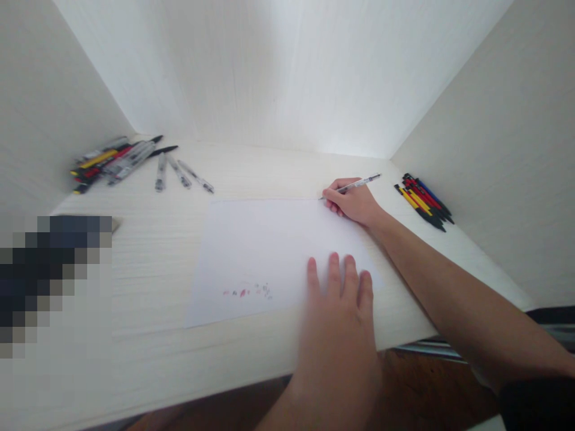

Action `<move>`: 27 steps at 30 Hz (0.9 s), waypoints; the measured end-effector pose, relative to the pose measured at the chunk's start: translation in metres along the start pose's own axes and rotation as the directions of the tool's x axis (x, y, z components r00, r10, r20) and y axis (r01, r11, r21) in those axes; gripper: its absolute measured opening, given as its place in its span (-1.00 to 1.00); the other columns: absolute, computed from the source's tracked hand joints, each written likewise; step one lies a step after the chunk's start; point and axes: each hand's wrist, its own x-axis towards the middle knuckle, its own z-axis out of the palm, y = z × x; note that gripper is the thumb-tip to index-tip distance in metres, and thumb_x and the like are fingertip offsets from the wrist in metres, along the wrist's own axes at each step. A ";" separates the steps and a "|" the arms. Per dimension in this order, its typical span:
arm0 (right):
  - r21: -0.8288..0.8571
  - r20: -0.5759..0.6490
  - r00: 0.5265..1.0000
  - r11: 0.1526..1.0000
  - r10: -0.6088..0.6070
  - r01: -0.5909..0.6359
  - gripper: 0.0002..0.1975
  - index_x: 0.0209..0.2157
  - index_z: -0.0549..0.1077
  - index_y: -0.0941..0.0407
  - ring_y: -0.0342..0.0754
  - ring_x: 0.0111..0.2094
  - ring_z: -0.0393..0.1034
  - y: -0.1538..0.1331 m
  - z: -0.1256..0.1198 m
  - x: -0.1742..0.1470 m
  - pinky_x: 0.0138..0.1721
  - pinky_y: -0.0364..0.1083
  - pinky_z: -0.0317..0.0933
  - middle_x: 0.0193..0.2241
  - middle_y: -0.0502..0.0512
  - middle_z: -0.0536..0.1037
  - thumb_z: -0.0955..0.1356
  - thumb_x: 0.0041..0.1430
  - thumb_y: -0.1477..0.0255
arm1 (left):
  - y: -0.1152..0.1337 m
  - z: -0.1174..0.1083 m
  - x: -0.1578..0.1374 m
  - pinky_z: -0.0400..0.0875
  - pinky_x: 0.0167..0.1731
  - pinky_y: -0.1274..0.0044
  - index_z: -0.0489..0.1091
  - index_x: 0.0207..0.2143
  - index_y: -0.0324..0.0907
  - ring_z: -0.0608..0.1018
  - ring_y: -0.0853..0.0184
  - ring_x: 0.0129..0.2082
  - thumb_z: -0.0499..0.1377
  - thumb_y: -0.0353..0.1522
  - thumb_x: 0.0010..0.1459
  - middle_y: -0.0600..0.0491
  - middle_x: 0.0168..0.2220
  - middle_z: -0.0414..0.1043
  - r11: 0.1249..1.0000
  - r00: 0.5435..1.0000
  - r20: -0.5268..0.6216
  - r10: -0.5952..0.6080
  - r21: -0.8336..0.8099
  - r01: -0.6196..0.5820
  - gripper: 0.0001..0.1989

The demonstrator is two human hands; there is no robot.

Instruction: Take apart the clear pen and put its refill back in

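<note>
A white sheet of paper lies on the desk, with small red and dark scribbles along its lower left part. My left hand rests on the sheet's lower right, palm down with the fingers spread. Between the thumb and fingers of my right hand is a slim clear pen, slanted up to the right. Its tip is at the sheet's upper right edge; whether it touches the paper I cannot tell.
A pile of clear, black, red and yellow pens lies at the back left, with several clear pens beside it. Red, yellow and blue pens lie by the right panel. Panels enclose the desk. A blurred-out patch covers the left.
</note>
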 end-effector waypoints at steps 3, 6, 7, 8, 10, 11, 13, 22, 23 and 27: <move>0.020 0.005 1.000 1.000 0.001 -0.002 -0.79 -0.46 0.49 0.25 -0.15 -0.66 0.30 -0.001 0.000 -0.001 -0.67 -0.22 0.14 -0.55 0.11 0.49 0.38 0.23 0.44 | 0.000 -0.001 0.001 -0.49 0.30 -0.19 -0.11 0.51 -0.32 -0.41 -0.27 0.37 0.28 0.16 0.38 -0.34 0.43 -0.48 1.000 1.000 0.008 -0.001 0.008 0.001 0.05; 0.012 0.000 1.000 1.000 -0.011 0.011 -0.80 -0.47 0.49 0.26 -0.16 -0.67 0.29 -0.003 0.000 -0.002 -0.68 -0.22 0.13 -0.55 0.11 0.49 0.37 0.23 0.46 | -0.001 -0.001 0.001 -0.47 0.30 -0.19 -0.11 0.51 -0.32 -0.40 -0.26 0.37 0.21 0.11 0.45 -0.34 0.43 -0.47 1.000 1.000 0.014 0.001 0.001 -0.001 -0.05; 0.016 -0.005 1.000 1.000 -0.014 0.014 -0.80 -0.47 0.48 0.26 -0.16 -0.66 0.29 -0.003 0.000 -0.002 -0.69 -0.22 0.13 -0.55 0.11 0.49 0.37 0.22 0.46 | -0.002 -0.001 0.001 -0.47 0.30 -0.19 -0.11 0.51 -0.32 -0.40 -0.26 0.37 0.18 0.08 0.47 -0.33 0.43 -0.48 1.000 1.000 0.017 0.004 -0.006 -0.003 -0.08; 0.025 -0.010 1.000 1.000 -0.012 0.012 -0.80 -0.47 0.48 0.26 -0.15 -0.66 0.30 -0.003 0.000 -0.002 -0.69 -0.22 0.14 -0.55 0.11 0.49 0.37 0.21 0.47 | -0.002 -0.001 0.001 -0.47 0.30 -0.19 -0.10 0.51 -0.32 -0.40 -0.25 0.38 0.17 0.06 0.48 -0.33 0.43 -0.47 1.000 1.000 0.017 0.004 -0.010 -0.004 -0.11; 0.054 -0.020 1.000 0.999 0.001 0.000 -0.80 -0.47 0.48 0.26 -0.14 -0.65 0.31 -0.002 0.001 -0.002 -0.68 -0.21 0.16 -0.54 0.12 0.50 0.38 0.21 0.46 | -0.002 -0.001 0.000 -0.47 0.31 -0.18 -0.11 0.51 -0.33 -0.41 -0.25 0.37 0.21 0.07 0.45 -0.33 0.43 -0.47 1.000 1.000 0.016 0.000 -0.010 0.001 -0.07; 0.064 -0.024 1.000 0.998 0.005 -0.004 -0.80 -0.46 0.48 0.26 -0.13 -0.65 0.31 -0.002 0.001 -0.001 -0.68 -0.21 0.17 -0.54 0.12 0.50 0.38 0.21 0.45 | -0.002 -0.002 0.000 -0.47 0.31 -0.19 -0.11 0.51 -0.33 -0.41 -0.26 0.37 0.23 0.09 0.43 -0.34 0.43 -0.47 1.000 1.000 0.017 0.000 -0.004 0.000 -0.04; 0.064 -0.023 1.000 0.998 0.007 -0.006 -0.80 -0.46 0.48 0.26 -0.14 -0.66 0.30 -0.001 0.001 -0.001 -0.69 -0.21 0.16 -0.54 0.12 0.50 0.38 0.21 0.45 | -0.002 -0.002 0.000 -0.47 0.30 -0.20 -0.12 0.51 -0.33 -0.41 -0.28 0.37 0.24 0.13 0.42 -0.35 0.42 -0.47 1.000 1.000 0.019 0.002 0.007 -0.002 0.00; 0.020 -0.018 1.000 1.000 0.003 -0.002 -0.80 -0.48 0.48 0.25 -0.16 -0.67 0.28 -0.001 0.000 -0.001 -0.69 -0.22 0.11 -0.55 0.10 0.50 0.37 0.21 0.47 | -0.001 -0.002 0.000 -0.50 0.29 -0.19 -0.12 0.51 -0.33 -0.41 -0.27 0.37 0.23 0.11 0.42 -0.35 0.43 -0.47 1.000 1.000 0.015 0.002 0.002 -0.002 -0.02; 0.019 -0.015 1.000 1.000 0.001 -0.001 -0.80 -0.48 0.48 0.25 -0.16 -0.67 0.28 -0.001 -0.001 -0.001 -0.69 -0.22 0.11 -0.55 0.10 0.49 0.38 0.22 0.46 | -0.001 -0.002 0.001 -0.51 0.29 -0.19 -0.12 0.51 -0.33 -0.40 -0.28 0.37 0.22 0.12 0.42 -0.35 0.43 -0.46 1.000 1.000 0.019 0.002 0.006 -0.002 -0.02; 0.009 -0.021 0.999 0.999 -0.034 0.035 -0.79 -0.48 0.48 0.25 -0.16 -0.66 0.29 0.000 -0.001 -0.001 -0.67 -0.21 0.12 -0.56 0.10 0.49 0.37 0.22 0.46 | -0.001 -0.003 0.001 -0.44 0.30 -0.19 -0.12 0.51 -0.33 -0.39 -0.27 0.37 0.19 0.14 0.45 -0.35 0.43 -0.46 1.000 1.000 0.029 0.005 0.001 -0.005 -0.03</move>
